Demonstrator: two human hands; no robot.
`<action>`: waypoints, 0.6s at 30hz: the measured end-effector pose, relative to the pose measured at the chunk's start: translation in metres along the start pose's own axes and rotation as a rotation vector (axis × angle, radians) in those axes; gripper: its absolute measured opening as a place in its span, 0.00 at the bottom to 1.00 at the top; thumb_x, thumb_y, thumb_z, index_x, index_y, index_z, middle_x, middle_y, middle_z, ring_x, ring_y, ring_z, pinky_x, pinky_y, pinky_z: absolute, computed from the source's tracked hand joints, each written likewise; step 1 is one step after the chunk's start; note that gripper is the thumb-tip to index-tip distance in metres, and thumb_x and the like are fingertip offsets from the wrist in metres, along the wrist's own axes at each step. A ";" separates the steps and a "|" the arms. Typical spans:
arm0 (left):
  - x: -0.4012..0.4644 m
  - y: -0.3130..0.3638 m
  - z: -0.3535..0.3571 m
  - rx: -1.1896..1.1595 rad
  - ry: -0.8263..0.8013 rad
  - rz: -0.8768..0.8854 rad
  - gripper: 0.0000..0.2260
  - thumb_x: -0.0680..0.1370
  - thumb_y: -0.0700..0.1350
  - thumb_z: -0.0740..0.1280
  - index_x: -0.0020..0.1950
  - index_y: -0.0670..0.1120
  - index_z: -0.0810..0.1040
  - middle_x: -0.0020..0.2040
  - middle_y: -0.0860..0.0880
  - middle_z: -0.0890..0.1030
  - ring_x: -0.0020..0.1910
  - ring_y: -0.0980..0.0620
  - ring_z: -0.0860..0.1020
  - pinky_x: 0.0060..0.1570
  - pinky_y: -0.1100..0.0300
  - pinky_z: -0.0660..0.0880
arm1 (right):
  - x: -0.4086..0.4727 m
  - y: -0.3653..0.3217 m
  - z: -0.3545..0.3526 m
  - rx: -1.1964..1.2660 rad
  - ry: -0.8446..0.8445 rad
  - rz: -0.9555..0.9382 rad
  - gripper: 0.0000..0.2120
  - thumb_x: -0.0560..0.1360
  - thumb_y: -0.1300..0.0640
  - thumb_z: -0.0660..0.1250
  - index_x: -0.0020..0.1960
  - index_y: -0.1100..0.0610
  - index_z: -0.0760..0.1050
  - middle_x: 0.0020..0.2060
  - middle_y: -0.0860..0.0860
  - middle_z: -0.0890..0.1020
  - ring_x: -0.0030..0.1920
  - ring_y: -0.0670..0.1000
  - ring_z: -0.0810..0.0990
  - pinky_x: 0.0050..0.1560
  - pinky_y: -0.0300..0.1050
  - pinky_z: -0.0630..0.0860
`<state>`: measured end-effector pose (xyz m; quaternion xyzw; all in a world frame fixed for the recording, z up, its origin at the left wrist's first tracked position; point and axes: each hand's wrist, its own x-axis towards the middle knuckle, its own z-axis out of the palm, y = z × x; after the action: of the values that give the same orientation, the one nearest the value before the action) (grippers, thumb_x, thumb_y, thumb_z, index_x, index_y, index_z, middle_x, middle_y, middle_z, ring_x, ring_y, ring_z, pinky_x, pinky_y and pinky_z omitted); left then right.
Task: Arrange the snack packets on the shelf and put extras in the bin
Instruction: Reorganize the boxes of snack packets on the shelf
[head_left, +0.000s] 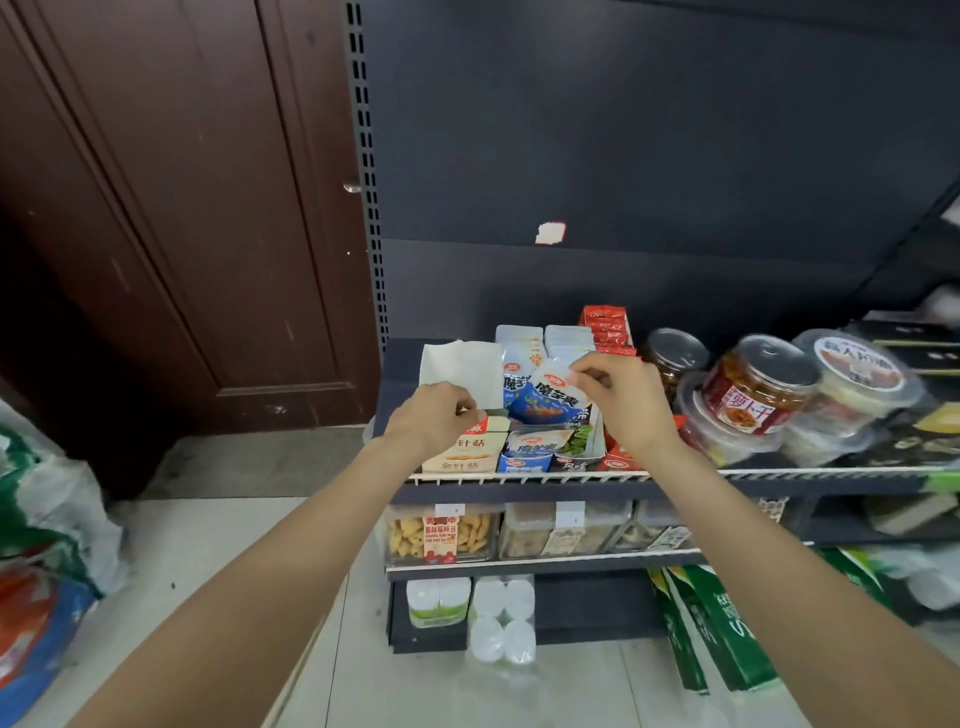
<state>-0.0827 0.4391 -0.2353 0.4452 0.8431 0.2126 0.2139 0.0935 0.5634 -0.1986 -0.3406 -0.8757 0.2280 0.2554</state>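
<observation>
Small snack packets fill open display boxes on the top shelf (519, 486). My left hand (434, 418) pinches the top edge of a cream and red packet (465, 449) at the front of the left box. My right hand (623, 397) holds a blue and white packet (548, 397) by its upper corner, just above the blue packets standing in the middle box. More blue and white packets (522, 348) and red packets (605, 322) stand behind. No bin is recognisable.
Clear tubs and jars (758, 384) crowd the shelf to the right. Lower shelves hold clear snack bins (441, 535) and paper rolls (501, 618). A brown door (208, 208) is at left, with sacks (41, 545) on the floor and green packs (717, 623) leaning at right.
</observation>
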 end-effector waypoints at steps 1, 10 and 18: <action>0.000 0.000 -0.002 -0.026 -0.005 0.004 0.14 0.78 0.52 0.65 0.60 0.48 0.78 0.59 0.48 0.79 0.56 0.48 0.77 0.56 0.53 0.75 | 0.000 -0.005 -0.005 0.015 0.037 -0.006 0.05 0.75 0.59 0.68 0.47 0.58 0.82 0.37 0.50 0.83 0.38 0.51 0.80 0.45 0.50 0.77; -0.001 0.021 -0.021 -0.551 -0.050 0.016 0.18 0.81 0.54 0.58 0.68 0.47 0.71 0.46 0.45 0.82 0.39 0.52 0.80 0.41 0.62 0.76 | -0.002 -0.025 -0.039 0.438 0.234 0.063 0.04 0.74 0.62 0.68 0.47 0.60 0.81 0.41 0.51 0.84 0.43 0.46 0.83 0.44 0.40 0.78; -0.009 0.036 -0.037 -1.156 -0.041 -0.172 0.15 0.81 0.51 0.60 0.54 0.39 0.77 0.46 0.41 0.83 0.45 0.49 0.83 0.48 0.59 0.78 | -0.018 -0.032 -0.047 0.672 0.237 0.121 0.05 0.74 0.59 0.68 0.44 0.50 0.80 0.43 0.46 0.84 0.45 0.48 0.83 0.46 0.42 0.79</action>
<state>-0.0750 0.4440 -0.1835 0.1902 0.6192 0.6111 0.4549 0.1181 0.5400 -0.1492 -0.3130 -0.6943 0.4767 0.4390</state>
